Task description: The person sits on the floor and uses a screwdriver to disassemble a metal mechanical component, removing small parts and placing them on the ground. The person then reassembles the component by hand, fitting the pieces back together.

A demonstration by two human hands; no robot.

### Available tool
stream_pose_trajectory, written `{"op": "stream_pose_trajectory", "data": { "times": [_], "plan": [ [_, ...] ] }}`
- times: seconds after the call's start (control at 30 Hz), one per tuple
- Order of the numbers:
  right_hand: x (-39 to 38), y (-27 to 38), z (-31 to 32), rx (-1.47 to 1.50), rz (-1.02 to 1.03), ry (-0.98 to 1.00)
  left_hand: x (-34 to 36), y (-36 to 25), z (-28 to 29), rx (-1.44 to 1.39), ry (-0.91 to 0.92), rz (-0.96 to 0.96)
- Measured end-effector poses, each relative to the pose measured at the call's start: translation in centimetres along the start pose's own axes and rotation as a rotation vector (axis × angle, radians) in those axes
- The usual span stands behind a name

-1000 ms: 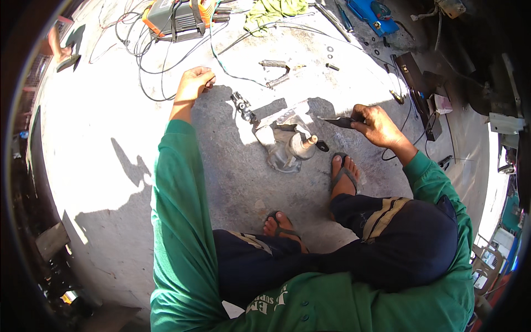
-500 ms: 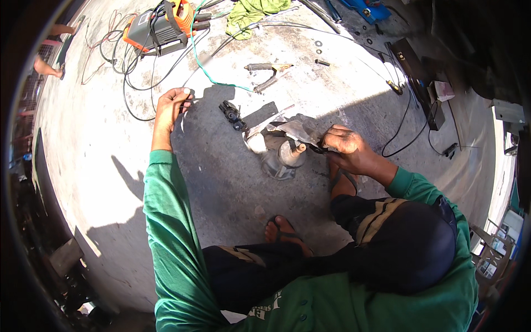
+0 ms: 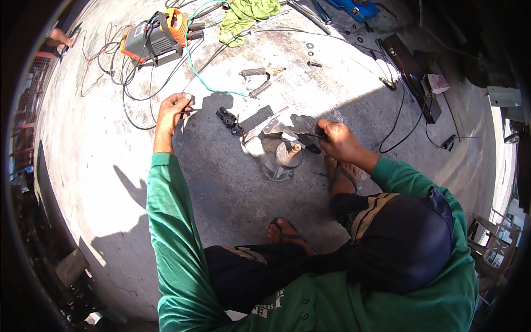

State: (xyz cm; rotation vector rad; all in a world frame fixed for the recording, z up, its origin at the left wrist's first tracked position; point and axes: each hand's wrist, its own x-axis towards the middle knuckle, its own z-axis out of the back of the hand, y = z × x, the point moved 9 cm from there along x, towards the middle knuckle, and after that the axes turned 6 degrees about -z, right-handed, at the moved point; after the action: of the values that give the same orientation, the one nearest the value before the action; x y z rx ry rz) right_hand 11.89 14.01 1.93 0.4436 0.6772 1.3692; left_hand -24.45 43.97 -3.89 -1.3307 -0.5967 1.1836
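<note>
My left hand (image 3: pixel 172 110) is pinched at the left of the work, holding something thin I cannot make out. My right hand (image 3: pixel 337 141) grips a dark flat tool (image 3: pixel 307 134) with its tip over a grey metal housing (image 3: pixel 276 163), which has an upright copper-coloured shaft (image 3: pixel 293 149). A pale, irregular metal piece (image 3: pixel 251 145) adjoins the housing's left side. A black jointed metal part (image 3: pixel 229 122) lies between my left hand and the housing.
An orange-and-black machine (image 3: pixel 146 41) with tangled cables, a green cloth (image 3: pixel 240 19), a clamp-like holder (image 3: pixel 260 72), small washers (image 3: pixel 310 53), a blue case (image 3: pixel 354 8) and a black case (image 3: pixel 404 61) lie around. Another person's leg (image 3: pixel 58 39) shows upper left.
My left hand has moved down and left in the view. My right hand has also shifted down and left, bringing the dark tool over the housing. Floor objects shifted with the view.
</note>
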Motion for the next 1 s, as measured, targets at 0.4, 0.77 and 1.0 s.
{"op": "stream_pose_trajectory", "data": {
  "times": [0.4,0.77,1.0],
  "plan": [
    [-1.4,-4.1,-3.2,0.748,-0.723,0.304,0.3,-0.1,0.1,0.023,0.014,0.050],
    [-2.0,0.1,-3.6,0.533,-0.162,0.227,-0.1,1.2,0.9,0.108,-0.014,0.104],
    [-1.2,2.5,-2.2,0.241,-0.069,0.157,-0.8,0.9,1.1,0.119,-0.023,0.089]
  ]
}}
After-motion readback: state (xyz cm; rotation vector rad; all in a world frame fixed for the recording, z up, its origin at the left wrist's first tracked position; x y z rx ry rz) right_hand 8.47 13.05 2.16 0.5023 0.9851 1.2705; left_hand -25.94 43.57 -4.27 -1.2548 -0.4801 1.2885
